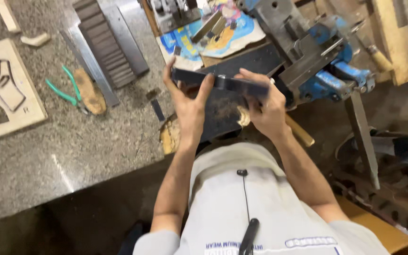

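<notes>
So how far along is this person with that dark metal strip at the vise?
Already done, by the look of it: cut wooden templates lie on the stone bench, and green-handled pliers are set aside. In hand: the left hand and right hand both grip the dark metal strip beside the blue vise. Left: the strip is not clamped in the vise; how much shaping remains cannot be told.

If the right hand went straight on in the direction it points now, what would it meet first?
The right hand, gripping a dark flat metal strip, points up and away from the body. It would probably meet the blue bench vise first, though depth is unclear.
</notes>
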